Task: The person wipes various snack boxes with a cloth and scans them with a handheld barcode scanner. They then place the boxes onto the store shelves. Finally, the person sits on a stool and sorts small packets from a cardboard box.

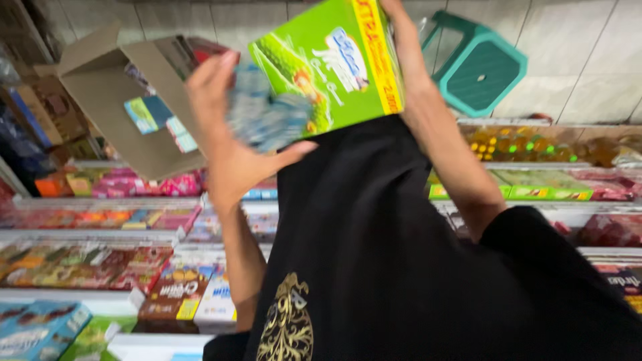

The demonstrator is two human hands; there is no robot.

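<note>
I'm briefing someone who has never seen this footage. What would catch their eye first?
The bright green box stands out first, held high at top centre by the right hand. The left hand holds blurred blue packets beside it. A teal plastic stool sits at upper right, above shelves crowded with colourful packages.

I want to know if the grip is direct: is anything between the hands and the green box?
The right hand grips the green box at its right edge with nothing between. The left hand holds a blurred blue-white packet that lies between its palm and the box's front.
</note>
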